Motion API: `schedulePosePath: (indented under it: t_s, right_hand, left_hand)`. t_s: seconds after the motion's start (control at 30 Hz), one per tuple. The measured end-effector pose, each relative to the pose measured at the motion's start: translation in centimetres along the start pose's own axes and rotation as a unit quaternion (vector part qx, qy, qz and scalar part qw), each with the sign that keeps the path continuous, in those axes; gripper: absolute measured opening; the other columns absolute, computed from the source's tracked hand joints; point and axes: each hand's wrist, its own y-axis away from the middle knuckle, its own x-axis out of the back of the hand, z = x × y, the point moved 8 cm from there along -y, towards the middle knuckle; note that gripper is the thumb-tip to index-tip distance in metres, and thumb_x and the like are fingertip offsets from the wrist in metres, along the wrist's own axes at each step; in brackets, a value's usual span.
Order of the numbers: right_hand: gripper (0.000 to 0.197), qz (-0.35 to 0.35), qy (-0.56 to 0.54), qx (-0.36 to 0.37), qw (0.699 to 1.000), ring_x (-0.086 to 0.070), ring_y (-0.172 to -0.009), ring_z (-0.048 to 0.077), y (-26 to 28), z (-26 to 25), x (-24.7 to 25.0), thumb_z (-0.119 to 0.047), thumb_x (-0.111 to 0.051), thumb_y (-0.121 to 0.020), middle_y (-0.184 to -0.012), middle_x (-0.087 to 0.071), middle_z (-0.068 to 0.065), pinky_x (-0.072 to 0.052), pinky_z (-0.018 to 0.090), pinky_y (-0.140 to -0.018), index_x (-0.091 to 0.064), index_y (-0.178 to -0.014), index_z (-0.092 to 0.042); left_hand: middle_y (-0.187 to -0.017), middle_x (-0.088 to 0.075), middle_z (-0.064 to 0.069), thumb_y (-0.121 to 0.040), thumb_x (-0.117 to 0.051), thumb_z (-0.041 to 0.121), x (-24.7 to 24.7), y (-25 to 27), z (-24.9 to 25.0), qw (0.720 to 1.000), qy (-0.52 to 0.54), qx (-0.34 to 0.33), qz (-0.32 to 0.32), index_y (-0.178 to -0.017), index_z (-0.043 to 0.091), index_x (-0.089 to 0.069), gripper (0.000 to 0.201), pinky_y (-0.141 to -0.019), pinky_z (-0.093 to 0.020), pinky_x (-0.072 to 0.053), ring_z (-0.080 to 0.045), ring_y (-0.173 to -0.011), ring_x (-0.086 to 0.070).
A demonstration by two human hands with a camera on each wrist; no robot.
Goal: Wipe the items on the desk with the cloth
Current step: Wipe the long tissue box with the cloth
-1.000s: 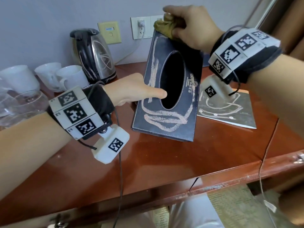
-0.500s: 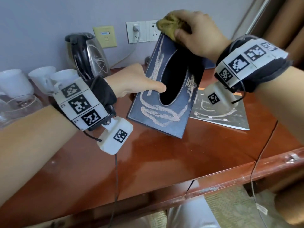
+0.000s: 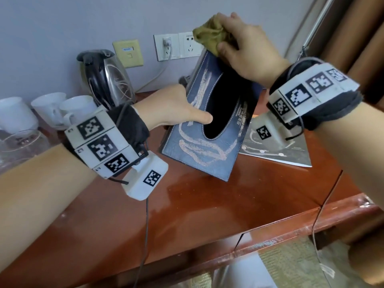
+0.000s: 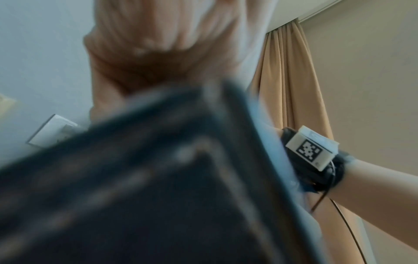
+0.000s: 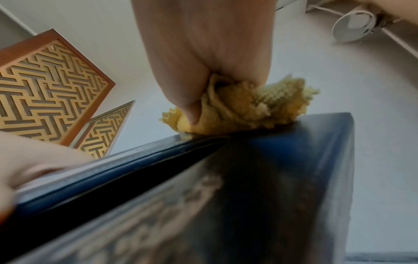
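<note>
Looks like a hotel guest room. Glossy reddish wooden desk [image 3: 207, 215] against a pale wall, with an electric kettle [image 3: 108, 80], white cups [image 3: 62, 109] and upturned glasses [image 3: 22, 142] grouped at the left like a guest tea set. A leather tissue box cover [image 3: 207, 146] and printed booklet [image 3: 291, 150] also on it. Wall sockets [image 3: 178, 46] behind, beige curtain [image 4: 289, 89] at the side, patterned lattice ceiling panels [image 5: 45, 85].

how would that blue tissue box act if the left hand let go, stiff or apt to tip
The tissue box is probably stiff: its faces stay flat while tilted. It is apt to tip, since it stands on one low edge on the desk, steadied by the left hand. It seems light: the opening looks dark and empty.
</note>
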Motion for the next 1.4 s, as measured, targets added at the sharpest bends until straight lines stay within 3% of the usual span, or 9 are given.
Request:
schedulePosePath:
  t_s: [0.1,0.23,0.4,0.53,0.7,0.97,1.13,1.23,1.4]
  right_hand:
    - [0.049,-0.055,-0.001,0.038,0.998,-0.014,-0.145,0.027,1.8,-0.8,-1.7,-0.007,-0.048,-0.094,-0.154,-0.025,0.010,-0.010,0.025,-0.114,-0.037,-0.142,-0.011]
    - [0.051,-0.113,-0.020,0.140,0.983,-0.016,-0.143,0.028,5.0,-3.3,-3.6,0.004,-0.051,-0.089,-0.150,-0.032,0.015,-0.010,0.022,-0.112,-0.044,-0.138,-0.005]
    - [0.047,-0.036,0.028,0.023,0.999,-0.021,-0.143,0.028,0.2,-0.1,-0.4,-0.003,-0.043,-0.094,-0.150,-0.036,0.008,-0.013,0.027,-0.114,-0.043,-0.139,-0.015]
    - [0.051,-0.012,0.019,-0.054,0.998,-0.020,-0.143,0.028,-1.0,1.7,0.4,-0.009,-0.043,-0.094,-0.144,-0.043,0.007,-0.019,0.025,-0.108,-0.036,-0.143,-0.019]
    - [0.045,0.044,-0.022,-0.068,0.996,-0.043,-0.120,0.025,-0.5,2.4,0.6,-0.015,-0.049,-0.092,-0.114,-0.055,0.012,-0.026,0.014,-0.078,-0.043,-0.136,-0.015]
    - [0.061,-0.124,0.023,0.057,0.990,-0.026,-0.139,0.018,2.8,-2.0,-4.3,-0.010,-0.057,-0.090,-0.148,-0.035,0.006,-0.013,0.009,-0.100,-0.032,-0.146,-0.019]
    - [0.046,-0.028,0.010,0.040,0.999,-0.050,-0.116,0.018,-0.3,-1.4,-1.1,-0.002,-0.050,-0.089,-0.127,-0.058,0.010,-0.028,0.008,-0.088,-0.050,-0.134,-0.011]
    - [0.038,-0.002,0.042,-0.020,0.999,-0.050,-0.116,0.025,-1.5,0.5,-0.3,-0.009,-0.046,-0.092,-0.124,-0.059,0.013,-0.030,0.020,-0.090,-0.052,-0.130,-0.010]
    - [0.050,-0.167,0.040,0.091,0.981,-0.011,-0.146,0.023,1.5,-2.2,-5.0,-0.011,-0.047,-0.096,-0.157,-0.019,0.003,-0.014,0.038,-0.118,-0.034,-0.145,-0.018]
  left_hand:
    - [-0.074,-0.041,0.000,-0.074,-0.077,0.043,-0.1,-0.4,0.1,1.000,-0.008,-0.007,0.001,-0.077,0.017,-0.045,0.042,-0.052,-0.025,-0.024,-0.015,-0.064,-0.040]
    - [-0.116,-0.056,0.012,-0.076,-0.078,0.030,-0.1,-0.5,0.8,0.997,0.046,-0.069,0.005,-0.116,0.029,-0.060,0.043,-0.059,0.000,-0.033,-0.004,-0.100,-0.046]
    - [-0.079,-0.047,-0.005,-0.069,-0.080,0.040,-0.5,-0.8,0.0,0.999,0.029,-0.013,-0.007,-0.086,0.019,-0.049,0.041,-0.066,-0.028,-0.030,-0.016,-0.070,-0.047]
    - [-0.079,-0.053,-0.003,-0.063,-0.080,0.044,-0.8,-1.1,-0.2,0.999,0.039,-0.012,-0.023,-0.087,0.023,-0.052,0.042,-0.067,-0.030,-0.034,-0.016,-0.068,-0.051]
    - [-0.084,-0.054,0.000,-0.061,-0.081,0.049,-0.6,-1.4,-0.6,0.999,0.036,-0.003,-0.020,-0.092,0.023,-0.055,0.048,-0.070,-0.029,-0.036,-0.015,-0.073,-0.053]
    - [-0.092,-0.060,-0.004,-0.074,-0.078,0.041,-0.2,-1.0,-2.4,0.997,0.073,0.003,0.009,-0.108,0.012,-0.061,0.048,-0.064,-0.019,-0.037,-0.013,-0.076,-0.051]
    - [-0.084,-0.056,-0.007,-0.067,-0.080,0.047,-0.3,-1.0,-3.7,0.995,0.090,0.036,0.005,-0.098,0.001,-0.067,0.057,-0.071,-0.030,-0.040,-0.018,-0.074,-0.055]
    - [-0.083,-0.062,-0.007,-0.070,-0.079,0.042,-0.2,-0.7,-3.7,0.995,0.098,0.034,0.008,-0.098,-0.001,-0.068,0.052,-0.070,-0.029,-0.042,-0.019,-0.074,-0.058]
    - [-0.076,-0.043,-0.006,-0.071,-0.077,0.048,-0.1,-0.5,-4.6,0.995,0.081,0.054,0.015,-0.081,0.015,-0.049,0.044,-0.067,-0.029,-0.030,-0.018,-0.070,-0.043]
